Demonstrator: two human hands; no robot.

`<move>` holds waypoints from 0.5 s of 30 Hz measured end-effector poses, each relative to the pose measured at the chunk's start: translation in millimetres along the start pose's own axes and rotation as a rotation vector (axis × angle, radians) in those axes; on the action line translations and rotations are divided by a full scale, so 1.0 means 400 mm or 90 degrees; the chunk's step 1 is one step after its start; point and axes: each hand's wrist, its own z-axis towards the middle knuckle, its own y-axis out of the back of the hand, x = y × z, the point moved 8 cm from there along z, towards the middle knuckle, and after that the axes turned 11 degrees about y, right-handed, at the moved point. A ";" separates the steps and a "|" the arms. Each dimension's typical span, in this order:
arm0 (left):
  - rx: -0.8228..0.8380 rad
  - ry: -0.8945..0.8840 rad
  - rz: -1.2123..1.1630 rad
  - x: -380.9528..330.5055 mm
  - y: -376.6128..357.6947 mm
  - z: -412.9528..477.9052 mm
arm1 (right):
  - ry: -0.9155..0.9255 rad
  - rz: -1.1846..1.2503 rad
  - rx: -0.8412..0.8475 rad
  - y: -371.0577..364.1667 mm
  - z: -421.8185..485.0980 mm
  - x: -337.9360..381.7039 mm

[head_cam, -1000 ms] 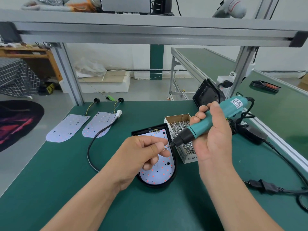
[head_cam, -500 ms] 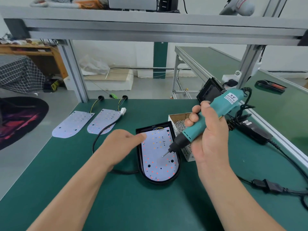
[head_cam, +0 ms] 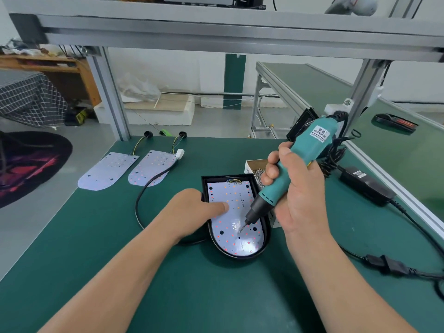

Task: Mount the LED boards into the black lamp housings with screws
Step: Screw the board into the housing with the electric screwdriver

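The white, round-ended LED board (head_cam: pixel 236 195) lay inside the black plastic lamp housing (head_cam: pixel 240 257) at the centre of the green bench mat (head_cam: pixel 168 284). The left hand (head_cam: pixel 192 212) pressed one outstretched finger on the board. The right hand (head_cam: pixel 300 195) gripped the teal electric screwdriver (head_cam: pixel 295 164), its bit tip at the board's lower half. A cardboard box of screws (head_cam: pixel 253 165) stood just beside the housing.

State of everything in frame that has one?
left hand: index finger presses seated LED board
right hand: grips electric screwdriver
electric screwdriver: tilted, bit down at board
seated LED board: inside black housing
black housing: flat on table, open side up
loose LED boards: two, flat on table, unmounted
screw box: open, screws inside
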 end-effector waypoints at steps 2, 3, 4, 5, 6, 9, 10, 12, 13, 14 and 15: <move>-0.004 -0.011 -0.008 0.001 -0.004 0.007 | 0.003 -0.009 0.014 -0.005 -0.003 0.003; -0.007 -0.013 -0.013 0.003 -0.006 0.011 | 0.005 -0.015 0.020 -0.007 -0.004 0.004; -0.008 -0.014 -0.018 0.005 -0.008 0.013 | 0.007 -0.022 0.024 -0.009 -0.004 0.005; -0.006 -0.013 -0.022 0.005 -0.010 0.015 | 0.009 -0.030 0.029 -0.011 -0.005 0.005; -0.003 -0.009 -0.025 0.006 -0.011 0.015 | 0.009 -0.040 0.034 -0.011 -0.006 0.004; 0.001 0.000 -0.029 0.008 -0.011 0.016 | 0.010 -0.070 0.052 -0.015 -0.010 0.000; -0.002 -0.001 -0.026 0.007 -0.010 0.015 | 0.011 -0.076 0.059 -0.017 -0.013 -0.001; -0.007 -0.004 -0.018 0.007 -0.008 0.015 | 0.014 -0.083 0.069 -0.023 -0.016 -0.001; -0.007 -0.006 -0.016 0.006 -0.008 0.015 | 0.017 -0.085 0.073 -0.026 -0.018 0.000; -0.004 -0.007 -0.016 0.006 -0.009 0.015 | 0.020 -0.087 0.079 -0.030 -0.019 0.002; -0.001 -0.007 -0.018 0.007 -0.010 0.015 | 0.024 -0.089 0.089 -0.035 -0.021 0.006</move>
